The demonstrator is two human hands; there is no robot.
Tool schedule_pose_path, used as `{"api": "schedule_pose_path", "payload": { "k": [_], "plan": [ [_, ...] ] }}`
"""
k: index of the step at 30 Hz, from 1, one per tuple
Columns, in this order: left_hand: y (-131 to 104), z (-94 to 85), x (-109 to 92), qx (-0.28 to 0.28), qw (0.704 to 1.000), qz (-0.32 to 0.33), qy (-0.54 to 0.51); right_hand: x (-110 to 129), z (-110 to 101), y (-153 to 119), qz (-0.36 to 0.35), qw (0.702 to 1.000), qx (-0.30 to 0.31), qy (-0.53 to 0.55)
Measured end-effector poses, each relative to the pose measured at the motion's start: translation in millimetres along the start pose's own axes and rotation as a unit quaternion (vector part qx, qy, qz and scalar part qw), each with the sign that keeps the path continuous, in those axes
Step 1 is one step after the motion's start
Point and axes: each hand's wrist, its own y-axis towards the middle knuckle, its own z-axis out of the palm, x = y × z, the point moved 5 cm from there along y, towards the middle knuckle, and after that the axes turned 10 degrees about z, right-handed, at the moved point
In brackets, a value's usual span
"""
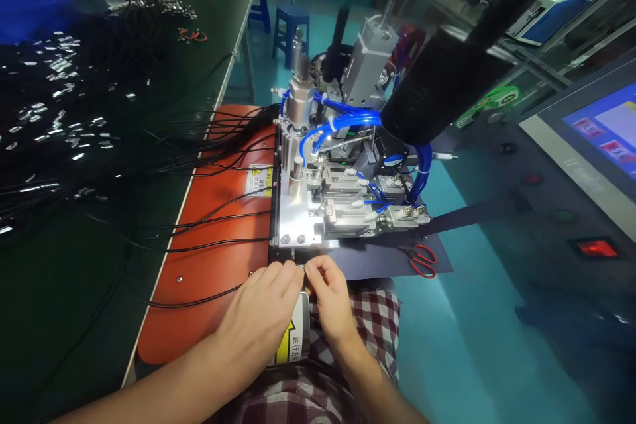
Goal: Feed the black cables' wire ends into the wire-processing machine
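Observation:
My left hand is closed at the near end of a metal machine, palm down. A thin black cable runs from the left over the orange board and goes in under this hand. Close beside it, my right hand is closed in a pinch, thumb against the fingers. What it pinches is too small to make out. The fingertips of both hands nearly meet just below the machine's edge. Several more black cables enter the machine's left side across the orange board.
Red-handled scissors lie on the dark plate right of my hands. Blue air hoses and a large black cylinder stand over the machine. A control panel with a screen is at right. Small shiny parts cover the left table.

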Motion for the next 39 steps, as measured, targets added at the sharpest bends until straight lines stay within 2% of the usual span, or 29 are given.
{"api": "schedule_pose_path", "payload": {
  "k": [3,6,9,11,13,15,21,25,29,33,39],
  "plan": [
    [3.4,-2.7,0.6,-0.006,1.000,-0.016,-0.003,-5.0,5.2,4.1,0.066,0.994,0.057,0.060],
    [-7.6,-2.5,4.5,-0.039,0.998,-0.031,-0.033,-2.4,3.6,7.0,0.057,0.995,0.055,0.055],
    [-37.9,4.4,8.2,-0.115,0.991,-0.049,-0.047,-1.4,2.5,6.9,0.045,0.996,0.054,0.056],
    [-62.3,12.6,10.8,-0.149,0.984,-0.094,-0.029,-1.9,2.1,6.3,0.042,0.996,0.054,0.061],
    [-82.0,19.4,12.8,-0.157,0.976,-0.149,0.003,-2.7,1.1,6.4,0.040,0.996,0.052,0.066],
    [-92.1,22.2,14.2,-0.148,0.972,-0.178,0.035,-3.6,-1.2,7.4,0.038,0.996,0.048,0.068],
    [-88.9,18.5,23.6,-0.142,0.979,-0.129,0.070,-10.6,-6.3,8.0,0.045,0.997,0.017,0.068],
    [-88.8,21.1,28.1,-0.135,0.979,-0.131,0.082,-16.7,-2.6,8.2,0.049,0.996,0.005,0.078],
    [-88.4,22.1,27.8,-0.127,0.980,-0.129,0.087,-24.9,-14.6,10.6,0.055,0.993,-0.031,0.096],
    [-86.2,19.7,27.1,-0.134,0.979,-0.124,0.087,-35.1,-28.9,7.8,0.074,0.991,-0.040,0.104],
    [-90.2,16.5,26.6,-0.139,0.980,-0.122,0.077,-45.1,-34.2,0.8,0.099,0.987,-0.042,0.119]
  ]
}}
